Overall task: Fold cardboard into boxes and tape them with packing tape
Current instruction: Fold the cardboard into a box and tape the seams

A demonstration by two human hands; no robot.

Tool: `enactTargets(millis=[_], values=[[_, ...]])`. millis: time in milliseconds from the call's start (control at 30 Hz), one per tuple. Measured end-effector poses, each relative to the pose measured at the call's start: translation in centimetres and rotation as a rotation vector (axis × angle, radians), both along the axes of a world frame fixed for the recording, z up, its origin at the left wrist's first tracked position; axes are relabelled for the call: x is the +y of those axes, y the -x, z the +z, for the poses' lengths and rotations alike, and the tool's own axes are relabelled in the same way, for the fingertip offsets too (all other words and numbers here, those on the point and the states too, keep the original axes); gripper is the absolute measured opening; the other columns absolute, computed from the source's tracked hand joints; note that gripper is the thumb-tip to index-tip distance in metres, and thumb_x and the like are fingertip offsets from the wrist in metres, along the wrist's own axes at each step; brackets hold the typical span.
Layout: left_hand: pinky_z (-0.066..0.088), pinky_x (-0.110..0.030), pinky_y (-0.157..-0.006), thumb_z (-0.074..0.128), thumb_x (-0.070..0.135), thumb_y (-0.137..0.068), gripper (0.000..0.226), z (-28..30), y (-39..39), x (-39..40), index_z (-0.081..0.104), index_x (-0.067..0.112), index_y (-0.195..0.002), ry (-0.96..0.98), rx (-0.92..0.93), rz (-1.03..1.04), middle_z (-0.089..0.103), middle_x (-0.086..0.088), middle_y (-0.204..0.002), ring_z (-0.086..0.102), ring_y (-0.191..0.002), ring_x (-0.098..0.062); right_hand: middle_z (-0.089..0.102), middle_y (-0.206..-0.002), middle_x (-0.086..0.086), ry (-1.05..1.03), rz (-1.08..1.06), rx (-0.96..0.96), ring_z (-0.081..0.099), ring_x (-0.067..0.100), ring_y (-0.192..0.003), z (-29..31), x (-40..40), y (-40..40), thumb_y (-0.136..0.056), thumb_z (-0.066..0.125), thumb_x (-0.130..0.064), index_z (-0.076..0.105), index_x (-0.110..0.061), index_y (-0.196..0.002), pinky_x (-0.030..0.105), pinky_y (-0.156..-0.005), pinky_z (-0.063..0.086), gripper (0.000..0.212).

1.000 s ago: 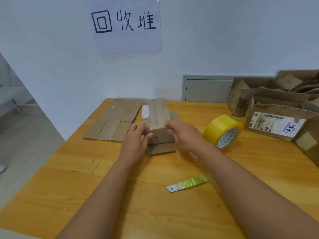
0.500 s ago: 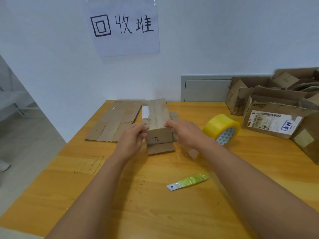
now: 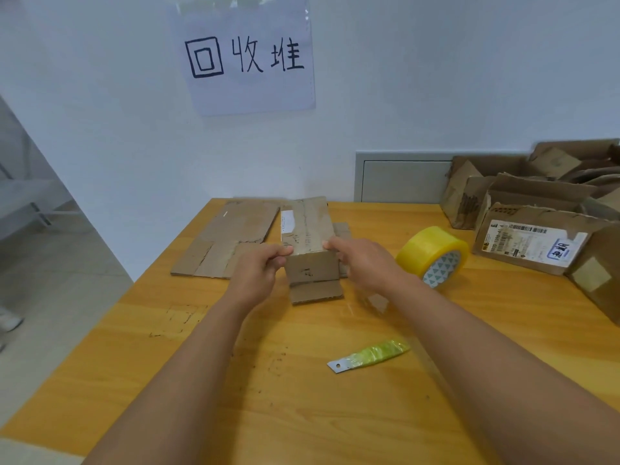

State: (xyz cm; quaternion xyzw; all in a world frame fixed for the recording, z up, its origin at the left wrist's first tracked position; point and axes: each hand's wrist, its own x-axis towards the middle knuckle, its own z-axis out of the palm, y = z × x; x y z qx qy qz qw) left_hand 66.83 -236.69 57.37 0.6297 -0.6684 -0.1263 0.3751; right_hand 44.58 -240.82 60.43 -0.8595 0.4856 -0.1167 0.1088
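left hand [image 3: 256,276] grips box [image 3: 310,245] | right hand [image 3: 364,265] grips box

left hand [image 3: 256,275] fingertips tucked behind the small box [image 3: 310,245], out of sight | flat cardboard [image 3: 228,241] partly covered by that box | label print on the right-hand box [image 3: 533,246] too small to read | box pile [image 3: 570,182] cut by right edge
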Motion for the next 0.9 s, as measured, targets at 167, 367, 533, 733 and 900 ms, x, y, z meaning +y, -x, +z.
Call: enactTargets(millis=[167, 367, 533, 733, 900], values=[[0.035, 0.001, -0.073, 0.056, 0.008, -0.099, 0.028, -0.4, 0.8, 0.5, 0.07, 0.018, -0.121, 0.086, -0.004, 0.044, 0.064, 0.014, -0.108, 0.046, -0.092, 0.024, 0.054, -0.138, 0.003, -0.049, 0.008, -0.082, 0.056, 0.023, -0.112, -0.9, 0.1, -0.3, -0.103, 0.047, -0.03, 0.037, -0.03, -0.142, 0.042, -0.088, 0.051, 0.04], [0.036, 0.0, -0.078, 0.057, 0.015, -0.099, 0.027, -0.1, 1.5, 0.9, 0.067, 0.021, -0.123, 0.102, 0.06, -0.006, 0.064, 0.004, -0.11, 0.048, -0.096, 0.019, 0.045, -0.146, 0.006, 0.01, -0.073, -0.122, 0.053, 0.028, -0.121, -2.2, 0.2, -1.1, -0.101, 0.045, -0.047, 0.019, -0.04, -0.152, 0.042, -0.091, 0.05, 0.057], [0.042, -0.016, -0.078, 0.059, 0.032, -0.098, 0.031, 1.5, 1.5, 1.7, 0.06, 0.035, -0.129, 0.076, 0.187, -0.045, 0.059, 0.01, -0.106, 0.055, -0.097, 0.003, 0.049, -0.144, 0.004, 0.197, -0.007, -0.095, 0.057, 0.027, -0.111, -2.0, 0.3, -0.2, -0.102, 0.043, -0.046, 0.023, -0.043, -0.153, 0.041, -0.083, 0.052, 0.055], [0.027, -0.028, -0.107, 0.055, 0.046, -0.098, 0.054, 7.2, -1.4, 1.6, 0.042, 0.029, -0.148, 0.231, 0.135, 0.274, 0.038, 0.003, -0.145, 0.034, -0.135, -0.014, 0.062, -0.113, 0.006, 0.645, 0.262, -0.095, 0.06, 0.023, -0.069, 1.3, 1.1, 0.9, -0.087, 0.075, -0.025, 0.046, -0.039, -0.142, 0.025, -0.047, 0.029, 0.064], [0.04, -0.014, -0.077, 0.059, 0.035, -0.098, 0.038, 8.8, -2.5, 2.2, 0.055, 0.024, -0.134, 0.102, 0.354, 0.271, 0.058, 0.012, -0.117, 0.055, -0.112, -0.011, 0.059, -0.116, 0.011, 0.779, 0.341, -0.121, 0.062, 0.028, -0.081, 1.5, 1.1, 1.2, -0.085, 0.077, -0.021, 0.039, -0.039, -0.144, 0.028, -0.051, 0.042, 0.073]])
